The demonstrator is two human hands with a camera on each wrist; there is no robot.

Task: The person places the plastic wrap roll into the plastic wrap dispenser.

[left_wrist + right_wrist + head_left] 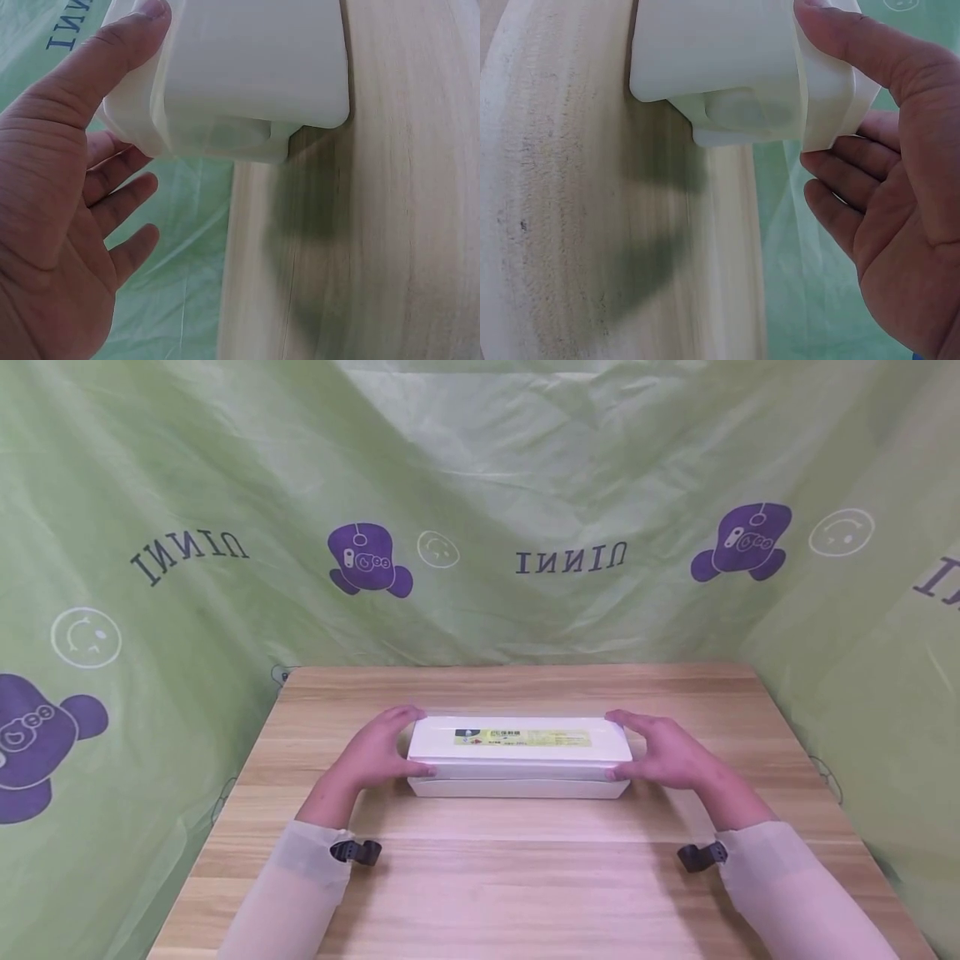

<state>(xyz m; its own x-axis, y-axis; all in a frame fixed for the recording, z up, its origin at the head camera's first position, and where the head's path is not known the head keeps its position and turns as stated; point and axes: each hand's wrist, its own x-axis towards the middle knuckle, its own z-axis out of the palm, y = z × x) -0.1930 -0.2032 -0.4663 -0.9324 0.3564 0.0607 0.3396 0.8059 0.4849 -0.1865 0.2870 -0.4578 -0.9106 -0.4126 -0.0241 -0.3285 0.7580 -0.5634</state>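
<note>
A long white plastic box (pixel 517 789) lies crosswise on the table, its lid (pixel 427 745) carrying a yellow printed label (pixel 522 738). My left hand (pixel 375 752) grips the lid's left end, thumb on the near side and fingertips at the far edge. At the opposite end my right hand (pixel 667 753) holds the lid the same way. In the left wrist view the thumb (pixel 124 49) presses near the lid seam, and the lower fingers stand free of the box. The right wrist view shows the thumb (pixel 862 41) on the lid's side, with fingertips against its far edge.
The wooden table (pixel 487 877) extends around the box on all sides. Green printed cloth (pixel 480 468) hangs behind it and along both sides. Dark straps with small devices (pixel 358 852) sit at both wrists, over pale sleeves (pixel 795 885).
</note>
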